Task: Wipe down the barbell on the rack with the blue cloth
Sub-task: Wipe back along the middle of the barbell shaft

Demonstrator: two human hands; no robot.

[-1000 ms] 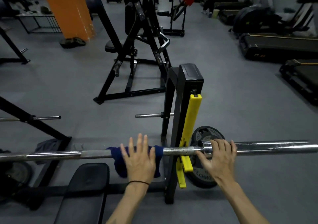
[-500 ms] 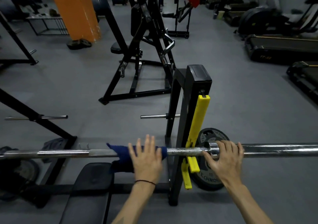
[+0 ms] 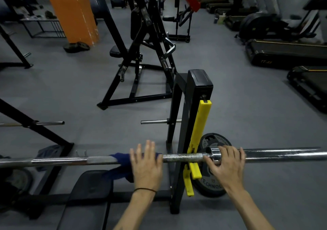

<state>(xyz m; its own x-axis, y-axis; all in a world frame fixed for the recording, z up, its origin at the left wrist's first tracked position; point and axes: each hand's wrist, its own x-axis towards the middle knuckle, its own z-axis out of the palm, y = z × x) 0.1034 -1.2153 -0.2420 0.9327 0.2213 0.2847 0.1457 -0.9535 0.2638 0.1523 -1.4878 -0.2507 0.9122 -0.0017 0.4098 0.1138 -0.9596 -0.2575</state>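
The barbell (image 3: 180, 158) runs L to R across the lower part of the view, resting on the black rack (image 3: 187, 123) w/ yellow hooks (image 3: 201, 123). The blue cloth (image 3: 122, 166) is draped over the bar just left of the rack upright, part of it hanging below the bar toward the padded bench (image 3: 88, 198).

Left hand (image 3: 147, 166) lies flat on the cloth, pressing it onto the bar; fingers (image 3: 149, 148) straight and a bit spread, pointing away from the person, not wrapped round. A thin black band (image 3: 144, 189) sits on that wrist.

Right hand (image 3: 228, 166) is on the bar just right of the rack, at the collar where the thick sleeve starts. Its fingers curl over the top of the bar, thumb toward the rack side, so it grips the bar.

Behind/below the right hand a black weight plate (image 3: 212, 185) leans at the rack foot on the grey floor (image 3: 247, 123). A short steel peg (image 3: 155, 122) sticks out left from the rack upright. Further back: a black machine frame (image 3: 141, 53), an orange pillar (image 3: 70, 12), treadmills (image 3: 283, 53) at far R. On the left another black frame (image 3: 35, 129) w/ a steel peg of its own; dark cloth-like heap near its foot, can't tell what.
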